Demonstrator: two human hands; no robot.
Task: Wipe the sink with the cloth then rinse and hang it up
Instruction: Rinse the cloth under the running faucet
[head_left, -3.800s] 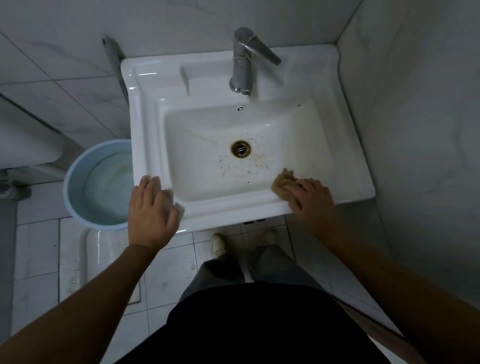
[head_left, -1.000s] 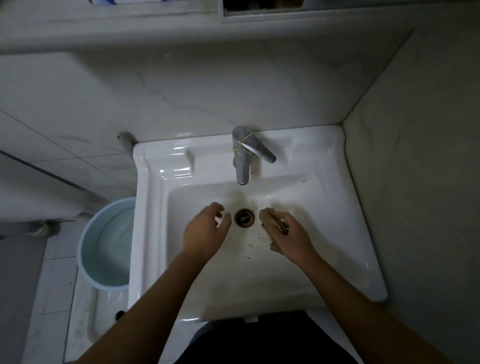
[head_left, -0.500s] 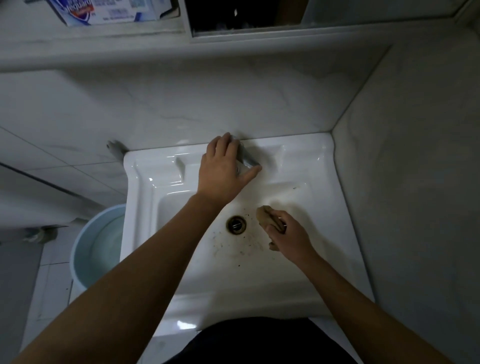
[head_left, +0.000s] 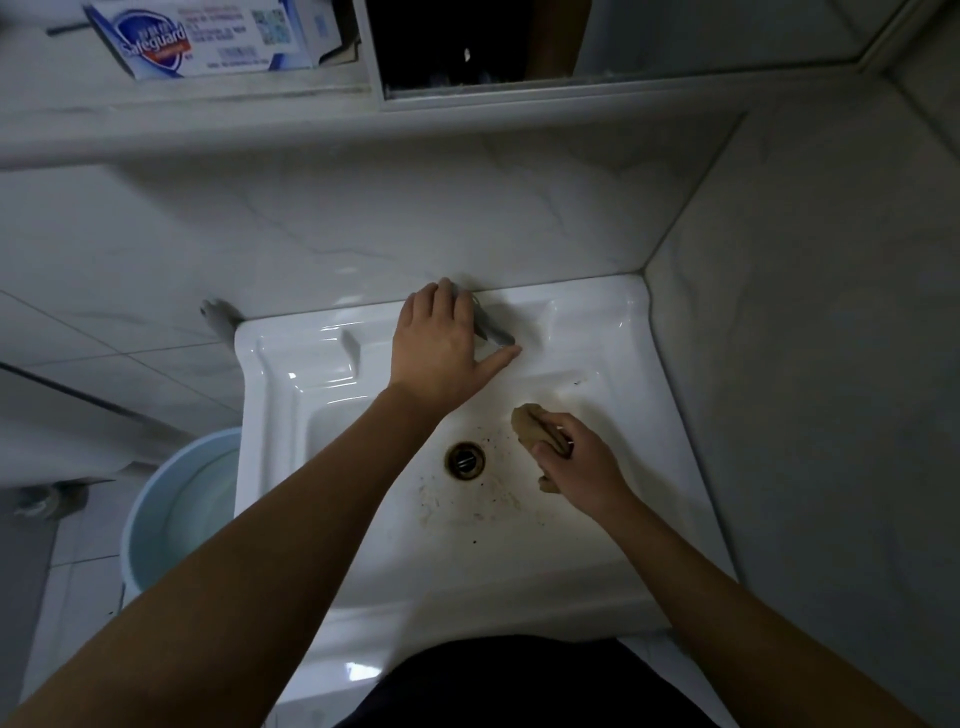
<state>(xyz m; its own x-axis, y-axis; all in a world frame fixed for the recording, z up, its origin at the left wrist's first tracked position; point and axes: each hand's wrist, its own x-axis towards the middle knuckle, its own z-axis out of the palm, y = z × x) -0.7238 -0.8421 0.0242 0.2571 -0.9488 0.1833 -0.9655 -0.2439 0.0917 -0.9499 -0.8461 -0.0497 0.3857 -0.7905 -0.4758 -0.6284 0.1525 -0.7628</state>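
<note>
The white sink (head_left: 613, 332) fills the middle of the head view, its basin speckled with brown dirt around the drain (head_left: 465, 460). My right hand (head_left: 582, 467) grips a wadded tan cloth (head_left: 530, 425) inside the basin, just right of the drain. My left hand (head_left: 441, 353) lies over the grey tap handle (head_left: 493, 335) at the back of the sink, fingers wrapped on it, thumb stretched to the right. Most of the tap is hidden under that hand. No water is seen running.
A light blue bucket (head_left: 176, 504) stands on the floor left of the sink. A shelf above holds a Safeguard soap box (head_left: 208, 39) beside a mirror cabinet (head_left: 571, 47). Marble walls close in behind and at the right (head_left: 805, 364).
My left hand left the sink's front rim, crossed the basin and landed on the tap handle. My right hand carried the cloth from the front right rim into the basin beside the drain.
</note>
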